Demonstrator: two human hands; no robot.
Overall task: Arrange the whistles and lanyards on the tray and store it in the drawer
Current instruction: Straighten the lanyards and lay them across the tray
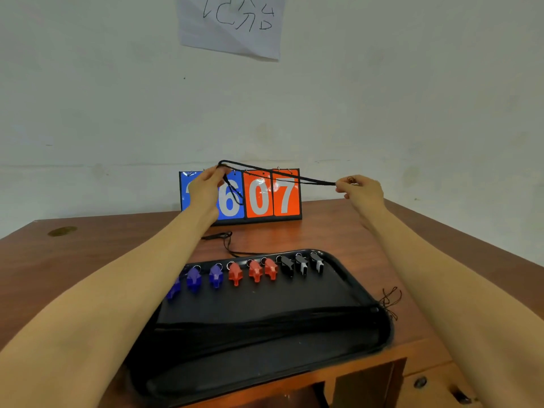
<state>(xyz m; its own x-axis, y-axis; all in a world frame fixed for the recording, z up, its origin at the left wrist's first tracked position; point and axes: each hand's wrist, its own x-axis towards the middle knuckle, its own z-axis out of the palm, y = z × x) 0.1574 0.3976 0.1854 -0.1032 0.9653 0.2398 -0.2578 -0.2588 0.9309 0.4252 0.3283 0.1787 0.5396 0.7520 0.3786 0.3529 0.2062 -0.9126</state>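
Over the table point(368, 231), both hands stretch a thin black lanyard point(294, 178).

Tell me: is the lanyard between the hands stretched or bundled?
Stretched. The left hand and right hand each pinch one end, and the lanyard runs in a nearly straight line between them.
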